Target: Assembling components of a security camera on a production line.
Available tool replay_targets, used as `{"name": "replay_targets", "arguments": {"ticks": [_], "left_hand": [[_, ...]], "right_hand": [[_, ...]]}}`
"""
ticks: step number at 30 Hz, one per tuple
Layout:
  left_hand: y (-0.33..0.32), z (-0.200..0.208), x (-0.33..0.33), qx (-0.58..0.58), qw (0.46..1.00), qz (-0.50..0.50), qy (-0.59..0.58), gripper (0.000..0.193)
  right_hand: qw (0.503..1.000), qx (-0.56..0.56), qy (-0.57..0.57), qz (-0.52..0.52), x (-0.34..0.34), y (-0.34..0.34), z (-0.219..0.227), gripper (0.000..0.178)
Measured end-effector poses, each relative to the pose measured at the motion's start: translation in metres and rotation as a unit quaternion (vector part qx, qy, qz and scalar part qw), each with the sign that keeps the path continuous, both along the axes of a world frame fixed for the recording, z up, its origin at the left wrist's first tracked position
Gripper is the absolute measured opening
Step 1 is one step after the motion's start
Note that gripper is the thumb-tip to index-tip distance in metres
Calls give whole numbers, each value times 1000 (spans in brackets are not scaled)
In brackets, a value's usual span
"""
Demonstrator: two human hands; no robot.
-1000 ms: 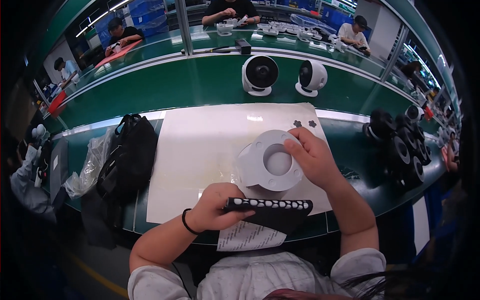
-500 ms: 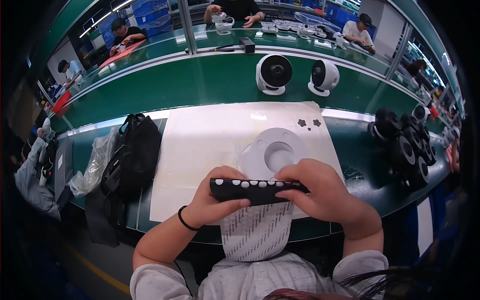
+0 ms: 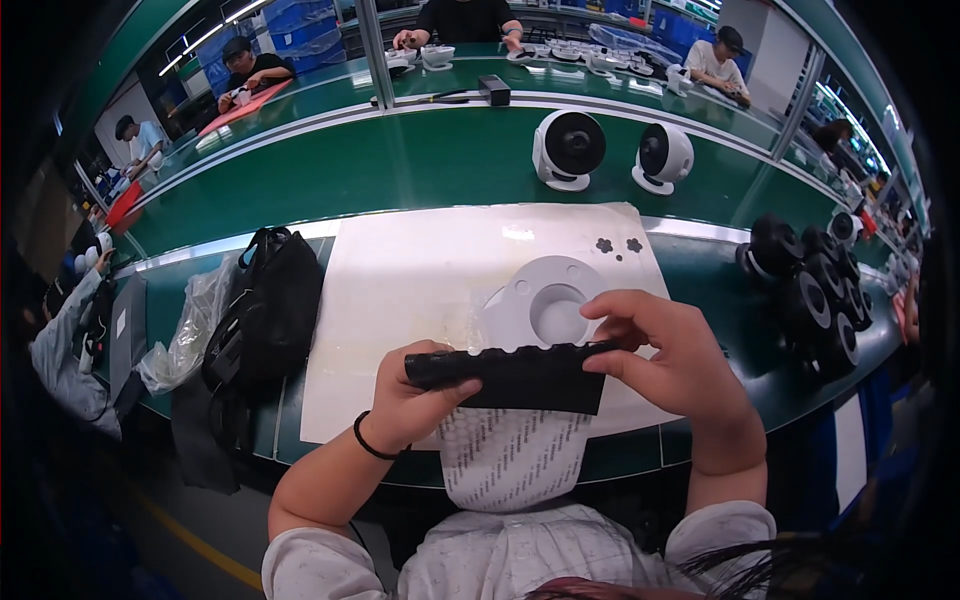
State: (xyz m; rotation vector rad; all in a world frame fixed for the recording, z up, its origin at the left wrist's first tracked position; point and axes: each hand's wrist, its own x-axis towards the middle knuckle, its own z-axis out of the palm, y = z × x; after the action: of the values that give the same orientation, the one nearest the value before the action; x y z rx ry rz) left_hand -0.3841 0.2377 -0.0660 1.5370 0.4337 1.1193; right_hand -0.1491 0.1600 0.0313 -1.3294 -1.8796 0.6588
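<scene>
A black adhesive-backed sheet (image 3: 535,385) is bent over in front of me, with scalloped notches along its upper fold. My left hand (image 3: 415,395) grips the left end, thumb on the near side. At the other end, the thumb and fingers of my right hand (image 3: 670,350) close on the sheet's right corner; whether a small piece is also between the fingertips cannot be made out. Below hangs the sheet's white printed backing (image 3: 515,455), curling toward my lap. Just beyond the fold lies a white round plastic part (image 3: 530,285) with a recessed circle, partly covered by my right fingers.
A white mat (image 3: 390,290) covers the bench, with dark flower-shaped pieces (image 3: 619,246) at its far right. Two white-and-black camera-like units (image 3: 570,150) stand beyond. Left are a black bag (image 3: 275,310) and clear plastic (image 3: 195,320); right, several black round parts (image 3: 810,295). Co-workers sit farther off.
The sheet's fold has tilted, so the row of white spots now shows as notches. My right hand has lifted and moved right. The two camera-like units have shifted slightly right.
</scene>
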Motion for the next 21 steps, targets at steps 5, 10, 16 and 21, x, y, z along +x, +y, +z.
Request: {"name": "replay_targets", "arguments": {"ticks": [5, 10, 16, 21], "left_hand": [[-2, 1, 1, -18, 1000, 11, -16, 10], [-1, 1, 0, -6, 1000, 16, -6, 10], [3, -4, 0, 31, 999, -6, 11, 9], [2, -3, 0, 56, 998, 3, 32, 9]], "right_hand": [[1000, -8, 14, 7, 3, -1, 4, 26], [993, 94, -73, 7, 5, -1, 3, 15], [971, 182, -140, 72, 7, -4, 7, 12], [974, 212, -56, 53, -5, 0, -1, 25]]}}
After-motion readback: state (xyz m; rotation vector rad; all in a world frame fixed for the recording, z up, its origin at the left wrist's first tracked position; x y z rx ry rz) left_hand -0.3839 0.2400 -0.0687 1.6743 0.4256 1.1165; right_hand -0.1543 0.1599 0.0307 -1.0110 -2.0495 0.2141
